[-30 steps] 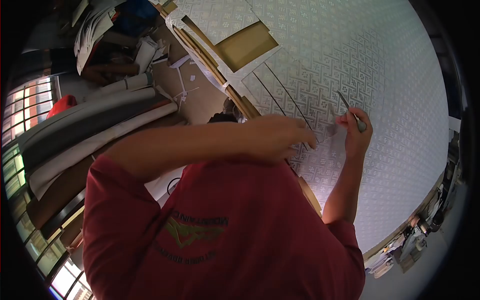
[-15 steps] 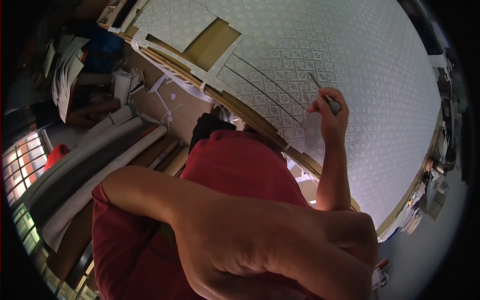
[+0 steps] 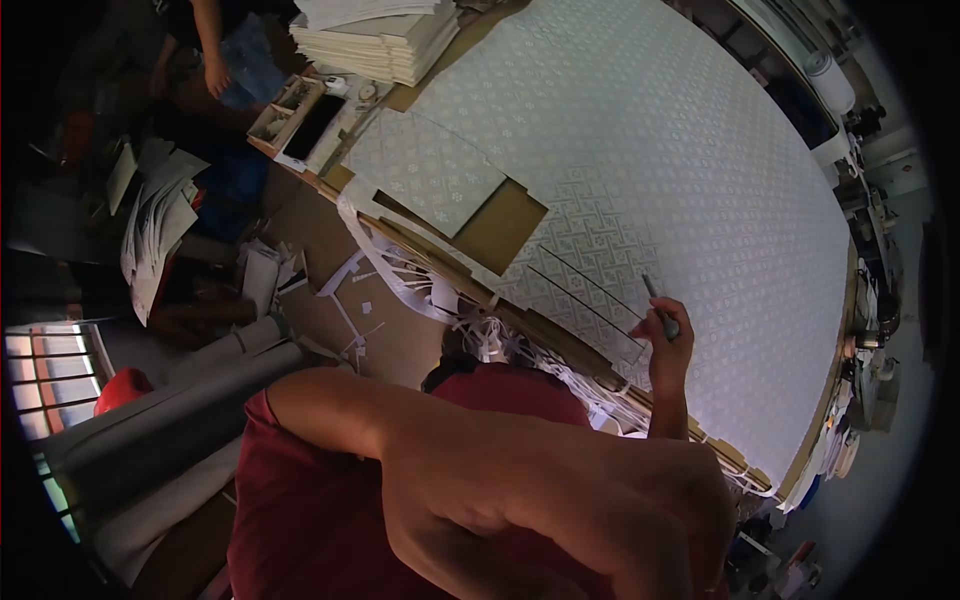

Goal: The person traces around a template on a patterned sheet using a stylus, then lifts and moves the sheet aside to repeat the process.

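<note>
My right hand is closed around a slim grey tool that looks like a craft knife, its thin end pointing up and away from me. The hand is over a pale patterned sheet on the table, beside the near ends of two dark parallel lines across it. Farther left, a rectangular opening in the sheet bares brown board. A large bare arm crosses the foreground from a red sleeve. My left hand does not show.
A stack of white sheets sits at the table's far left, near a wooden box. Someone's hand hangs beyond it. White scraps litter the floor; long rolls lie at left. Clutter lines the right side.
The view has swung, so the table sits lower and farther right, and the stack and another person come into sight. My right hand keeps its grip near the same line ends.
</note>
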A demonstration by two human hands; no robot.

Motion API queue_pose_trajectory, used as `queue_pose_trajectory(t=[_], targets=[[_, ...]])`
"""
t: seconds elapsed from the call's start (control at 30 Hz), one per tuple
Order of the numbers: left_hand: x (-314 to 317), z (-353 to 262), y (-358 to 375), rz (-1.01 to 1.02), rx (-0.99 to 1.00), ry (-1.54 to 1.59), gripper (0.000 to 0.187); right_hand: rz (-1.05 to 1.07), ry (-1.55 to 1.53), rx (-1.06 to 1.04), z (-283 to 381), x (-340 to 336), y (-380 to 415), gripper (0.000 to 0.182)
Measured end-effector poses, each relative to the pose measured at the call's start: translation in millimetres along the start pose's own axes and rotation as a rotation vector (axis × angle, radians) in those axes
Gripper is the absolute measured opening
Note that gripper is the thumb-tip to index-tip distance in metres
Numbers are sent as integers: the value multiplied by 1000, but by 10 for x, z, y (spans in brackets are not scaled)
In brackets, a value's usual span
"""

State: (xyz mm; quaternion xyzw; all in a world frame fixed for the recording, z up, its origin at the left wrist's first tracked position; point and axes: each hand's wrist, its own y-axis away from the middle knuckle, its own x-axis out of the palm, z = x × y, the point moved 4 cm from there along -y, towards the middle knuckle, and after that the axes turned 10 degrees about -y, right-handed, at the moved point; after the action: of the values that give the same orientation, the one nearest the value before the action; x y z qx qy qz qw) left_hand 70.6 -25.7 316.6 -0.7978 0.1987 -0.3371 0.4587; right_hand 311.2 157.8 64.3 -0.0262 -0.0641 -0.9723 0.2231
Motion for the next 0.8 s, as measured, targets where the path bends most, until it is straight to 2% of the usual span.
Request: queue_pose_trajectory(t=[0.17, 0.3, 0.37, 0.43, 0.47, 0.5, 0.57, 0.6, 0.67, 0.8], targets=[[-191, -260, 10, 52, -3, -11, 33, -67, 65, -6, -99, 198, 149, 24], [-262, -361, 12, 61, -16, -37, 33, -144, 49, 100, -287, 163, 279, 25], [-470, -295, 122, 67, -142, -68, 26, -142, 37, 156, -425, 88, 269, 23], [-813, 102, 519, -184, -440, -147, 23, 9, 729, -254, -320, 127, 221, 20], [-1054, 320, 775, -349, -717, -387, 22, 98, 696, -356, -295, 220, 198, 25], [-1314, 576, 1122, -467, -876, -723, 30, 148, 675, -371, -362, 245, 184, 25], [-1615, 915, 1816, -467, -996, -1499, 44, 211, 775, -384, -522, 195, 122, 26], [-1662, 988, 1971, -481, -992, -1518, 44, 228, 766, -397, -573, 114, 94, 26], [-1681, 1101, 2123, -544, -1081, -1805, 58, 273, 880, -536, -587, -62, 62, 29], [-1695, 1262, 2222, -545, -1196, -2006, 66, 224, 873, -579, -412, -554, 29, 32]])
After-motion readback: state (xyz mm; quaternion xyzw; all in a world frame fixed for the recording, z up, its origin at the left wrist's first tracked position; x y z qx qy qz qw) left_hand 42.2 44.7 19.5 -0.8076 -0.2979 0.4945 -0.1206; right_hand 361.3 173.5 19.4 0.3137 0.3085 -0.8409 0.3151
